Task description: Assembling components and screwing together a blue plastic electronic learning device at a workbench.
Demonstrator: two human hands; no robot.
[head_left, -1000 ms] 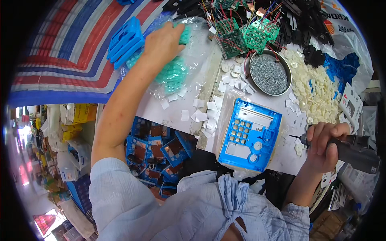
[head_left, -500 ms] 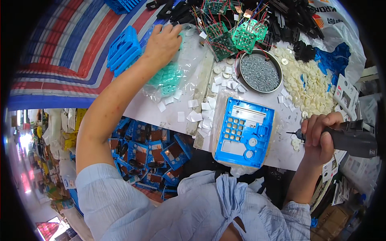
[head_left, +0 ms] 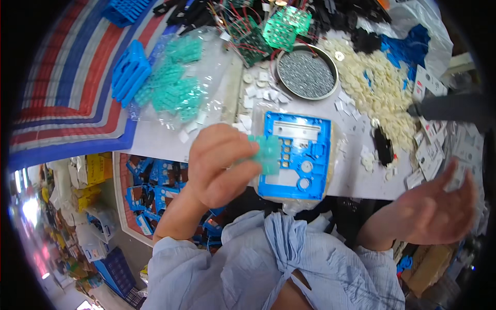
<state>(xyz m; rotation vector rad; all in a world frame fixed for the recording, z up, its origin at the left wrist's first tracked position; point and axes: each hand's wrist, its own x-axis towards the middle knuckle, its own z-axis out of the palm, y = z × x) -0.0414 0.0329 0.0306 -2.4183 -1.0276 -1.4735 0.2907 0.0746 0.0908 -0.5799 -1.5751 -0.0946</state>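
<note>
Green keypad (head_left: 268, 154) juts rightward, clamped in the left hand (head_left: 221, 166) (right hand (head_left: 439, 213): fingers apart).

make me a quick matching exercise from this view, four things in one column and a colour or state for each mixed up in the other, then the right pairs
Column one
1. left hand
2. right hand
3. plastic housing
4. round metal dish

Column two
A. blue in colour
B. filled with small grey pieces
C. pinching a thin teal piece
D. open and holding nothing

Right pairs: 1-C, 2-D, 3-A, 4-B
</note>
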